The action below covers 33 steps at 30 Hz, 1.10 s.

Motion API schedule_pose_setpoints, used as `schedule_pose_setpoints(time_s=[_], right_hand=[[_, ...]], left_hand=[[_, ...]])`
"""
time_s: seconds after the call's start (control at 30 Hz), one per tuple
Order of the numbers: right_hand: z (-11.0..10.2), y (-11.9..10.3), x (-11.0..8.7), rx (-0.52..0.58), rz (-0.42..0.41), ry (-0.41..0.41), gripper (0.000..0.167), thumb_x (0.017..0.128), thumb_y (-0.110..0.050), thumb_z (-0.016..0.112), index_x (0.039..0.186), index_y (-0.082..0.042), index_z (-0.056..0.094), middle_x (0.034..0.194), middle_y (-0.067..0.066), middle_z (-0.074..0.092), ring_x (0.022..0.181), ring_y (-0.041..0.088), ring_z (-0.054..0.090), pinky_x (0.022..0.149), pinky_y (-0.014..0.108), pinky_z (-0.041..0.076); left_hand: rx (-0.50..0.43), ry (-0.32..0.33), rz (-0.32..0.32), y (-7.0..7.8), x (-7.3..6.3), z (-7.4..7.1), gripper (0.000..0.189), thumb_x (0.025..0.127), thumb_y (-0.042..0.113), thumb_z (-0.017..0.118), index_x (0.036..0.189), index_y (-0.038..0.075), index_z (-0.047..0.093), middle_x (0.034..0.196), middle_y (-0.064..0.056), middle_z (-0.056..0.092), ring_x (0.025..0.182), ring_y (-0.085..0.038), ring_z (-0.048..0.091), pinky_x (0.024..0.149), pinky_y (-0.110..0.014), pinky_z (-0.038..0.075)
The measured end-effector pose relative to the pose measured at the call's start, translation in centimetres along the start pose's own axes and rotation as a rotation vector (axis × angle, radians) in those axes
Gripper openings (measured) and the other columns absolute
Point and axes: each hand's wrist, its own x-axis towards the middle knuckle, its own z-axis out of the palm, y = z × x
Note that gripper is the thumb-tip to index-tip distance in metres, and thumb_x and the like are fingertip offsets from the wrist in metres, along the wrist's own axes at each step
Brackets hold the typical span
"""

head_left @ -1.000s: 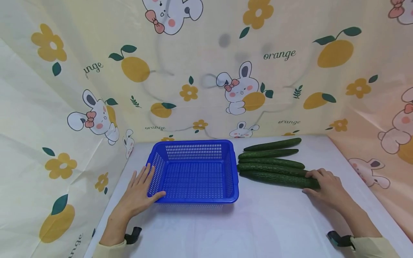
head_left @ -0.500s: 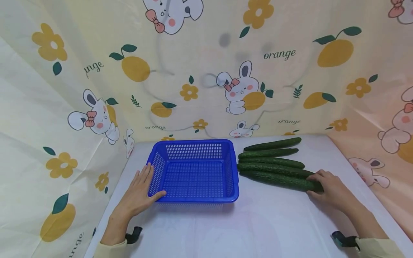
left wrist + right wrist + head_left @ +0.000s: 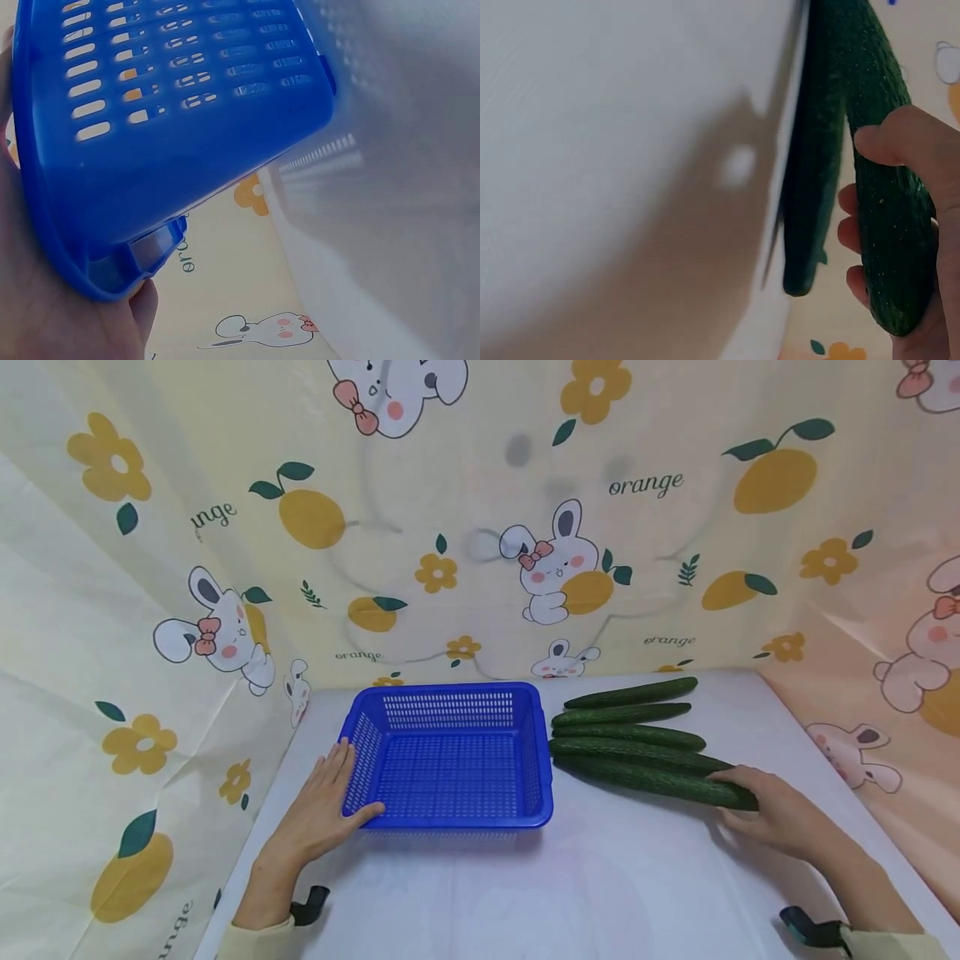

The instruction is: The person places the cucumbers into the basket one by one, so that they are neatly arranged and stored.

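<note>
My right hand (image 3: 783,814) grips the near-side end of the closest cucumber (image 3: 652,779). In the right wrist view, thumb and fingers wrap round that cucumber (image 3: 889,232), whose tip is lifted off the table. A second cucumber (image 3: 814,172) lies just beyond it. Several more dark green cucumbers (image 3: 630,735) lie fanned out behind, to the right of the blue plastic basket (image 3: 450,822). At the basket's left side rests my left hand (image 3: 315,810), fingers straight along the rim and thumb over the front corner. The left wrist view has the slotted basket wall (image 3: 172,150) close up.
A white table (image 3: 585,893) carries everything. Behind it and on both sides hangs a pale yellow cloth (image 3: 450,510) printed with rabbits, flowers and oranges. The basket contains nothing visible.
My right hand has shifted slightly right and toward me, changing its hold on the nearest cucumber, whose end has moved the same way and risen. My left hand has stayed on the basket.
</note>
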Motion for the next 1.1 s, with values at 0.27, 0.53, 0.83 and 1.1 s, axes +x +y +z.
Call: schedule_pose_setpoints(time_s=[0.27,0.53,0.83,1.1], right_hand=[[-0.9,-0.2,-0.4,0.044,-0.078,0.115,0.059,0.068,-0.006,0.098,0.122,-0.019,0.075,0.104,-0.006,0.074,0.093,0.005,0.064,0.085,0.005,0.042],[-2.1,-0.9,-0.5,0.123,-0.085,0.219,0.068,0.062,0.001,0.098,0.123,-0.020,0.076,0.108,-0.009,0.073,0.096,-0.003,0.060,0.085,0.004,0.041],[-3.9,-2.0,1.0,0.175,-0.061,0.257,0.066,0.066,0.006,0.095,0.126,-0.017,0.077,0.111,-0.010,0.073,0.095,-0.006,0.058,0.080,0.004,0.043],[-3.9,-4.8,3.0,0.208,-0.017,0.230,0.058,0.077,-0.003,0.094,0.131,-0.013,0.074,0.115,-0.008,0.070,0.100,-0.009,0.055,0.078,0.005,0.044]], left_hand=[[0.014,-0.009,-0.005,-0.1,0.0,0.0,0.114,0.099,0.070,0.060,0.171,-0.002,0.009,0.180,-0.021,0.003,0.166,-0.040,0.003,0.135,-0.058,0.007],[0.012,-0.015,-0.018,-0.1,-0.2,0.0,0.112,0.099,0.065,0.065,0.171,-0.002,0.009,0.180,-0.020,0.003,0.166,-0.040,0.002,0.135,-0.059,0.008],[0.024,-0.006,-0.002,-0.1,-0.1,0.1,0.112,0.099,0.066,0.063,0.170,-0.003,0.011,0.180,-0.021,0.004,0.166,-0.041,0.005,0.135,-0.059,0.008],[0.025,-0.014,-0.013,-0.3,0.1,0.3,0.115,0.098,0.072,0.060,0.171,-0.002,0.010,0.180,-0.020,0.003,0.167,-0.039,0.003,0.135,-0.059,0.008]])
